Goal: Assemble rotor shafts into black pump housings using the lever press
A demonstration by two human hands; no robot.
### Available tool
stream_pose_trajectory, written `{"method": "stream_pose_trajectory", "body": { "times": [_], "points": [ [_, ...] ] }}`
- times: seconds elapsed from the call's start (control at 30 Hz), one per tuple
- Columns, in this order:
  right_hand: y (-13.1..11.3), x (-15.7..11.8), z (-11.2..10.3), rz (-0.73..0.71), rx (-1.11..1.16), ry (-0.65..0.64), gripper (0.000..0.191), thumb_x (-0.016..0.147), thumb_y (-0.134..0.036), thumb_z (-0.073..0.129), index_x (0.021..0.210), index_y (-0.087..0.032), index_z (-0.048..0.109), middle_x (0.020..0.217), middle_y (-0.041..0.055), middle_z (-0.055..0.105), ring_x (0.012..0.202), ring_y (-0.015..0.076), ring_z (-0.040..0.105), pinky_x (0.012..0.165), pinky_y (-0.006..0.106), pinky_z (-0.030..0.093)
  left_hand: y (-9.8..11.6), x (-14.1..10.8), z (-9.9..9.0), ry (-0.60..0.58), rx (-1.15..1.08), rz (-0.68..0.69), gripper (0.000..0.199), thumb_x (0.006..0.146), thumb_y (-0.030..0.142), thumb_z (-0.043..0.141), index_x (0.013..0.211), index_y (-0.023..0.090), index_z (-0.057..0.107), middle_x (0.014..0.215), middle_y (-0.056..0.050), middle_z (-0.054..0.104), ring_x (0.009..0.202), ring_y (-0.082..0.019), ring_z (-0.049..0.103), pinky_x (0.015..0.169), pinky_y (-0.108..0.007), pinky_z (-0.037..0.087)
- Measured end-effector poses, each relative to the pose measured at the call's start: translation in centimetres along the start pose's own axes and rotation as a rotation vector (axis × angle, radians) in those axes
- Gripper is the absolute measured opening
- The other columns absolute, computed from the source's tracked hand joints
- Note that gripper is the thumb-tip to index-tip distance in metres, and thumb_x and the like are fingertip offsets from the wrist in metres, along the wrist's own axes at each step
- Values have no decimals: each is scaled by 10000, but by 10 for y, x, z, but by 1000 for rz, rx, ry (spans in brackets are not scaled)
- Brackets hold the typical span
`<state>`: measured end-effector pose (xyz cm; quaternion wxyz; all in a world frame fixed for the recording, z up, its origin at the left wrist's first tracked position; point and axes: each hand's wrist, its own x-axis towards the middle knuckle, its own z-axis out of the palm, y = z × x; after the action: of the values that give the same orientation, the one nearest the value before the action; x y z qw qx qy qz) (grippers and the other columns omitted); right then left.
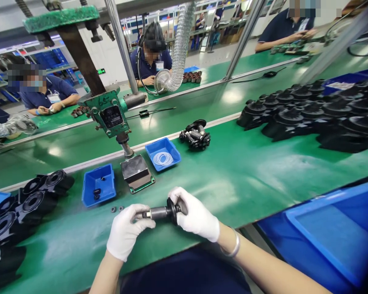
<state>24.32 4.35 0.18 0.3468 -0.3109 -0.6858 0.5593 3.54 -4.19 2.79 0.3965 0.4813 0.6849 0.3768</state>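
Both my hands wear white gloves and hold a black flanged shaft (158,212) level above the green bench. My left hand (124,228) pinches its thin, light-tipped left end between thumb and fingers; whether a small part is also in that pinch I cannot make out. My right hand (194,215) grips the right end, at the round black flange. Just beyond my left hand, two small dark rings (113,209) lie on the bench. A pile of similar black flanged parts (196,134) lies farther back.
A green press (107,112) stands over a metal block (135,168). A blue bin (84,190) holds small black pieces; another blue bin (177,156) holds white rings. Black housings (32,202) line the left; black domed parts (294,110) stand right. Co-workers sit across the bench.
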Motion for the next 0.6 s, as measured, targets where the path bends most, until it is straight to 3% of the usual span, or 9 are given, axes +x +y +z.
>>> {"method": "stream_pose_trajectory", "body": {
  "times": [0.07,0.17,0.27,0.33,0.43,0.53,0.6],
  "points": [
    [-4,1,0,-14,-29,-12,337,584,-67,531,859,-230,425,802,-16,469,688,145,440,624,248,438,-5,-1,-1,12,-90,-25,265,648,260,763,902,223,701,874,-5,737,785,-204,681,758,-315,547],
    [-14,3,0,-78,-88,-8,341,575,-57,505,854,-234,420,808,-15,469,693,148,446,624,251,436,-10,-3,-1,97,-130,66,240,629,212,777,867,228,748,921,-13,738,846,-201,666,807,-301,525],
    [-27,4,0,-233,-176,18,347,555,-54,476,844,-235,410,853,1,462,727,162,465,654,278,440,-12,-4,3,152,-270,122,228,683,251,756,907,214,774,805,-11,689,645,-139,601,648,-268,488],
    [-34,4,1,-367,-263,18,362,537,-52,474,844,-233,413,903,22,450,763,176,477,688,305,451,-13,-4,8,161,-422,82,298,735,354,736,968,172,768,667,6,598,496,-89,481,509,-243,394],
    [-38,3,2,-528,-413,6,353,531,-50,483,828,-230,425,945,47,424,773,188,469,684,320,456,-13,-4,14,157,-554,-38,486,757,499,718,1034,101,744,583,19,502,479,-68,401,474,-225,299],
    [-35,2,6,-599,-467,21,341,531,-54,485,817,-232,428,936,49,411,751,189,455,648,317,440,-11,-5,17,129,-553,-101,552,783,553,683,1076,87,728,584,19,483,504,-70,392,486,-222,297],
    [-29,3,12,-561,-395,43,365,529,-50,481,840,-232,424,944,48,420,770,192,464,676,325,445,-8,-6,18,159,-523,-68,501,804,543,669,1057,117,739,678,-3,546,541,-69,422,513,-218,342]
  ]
}}
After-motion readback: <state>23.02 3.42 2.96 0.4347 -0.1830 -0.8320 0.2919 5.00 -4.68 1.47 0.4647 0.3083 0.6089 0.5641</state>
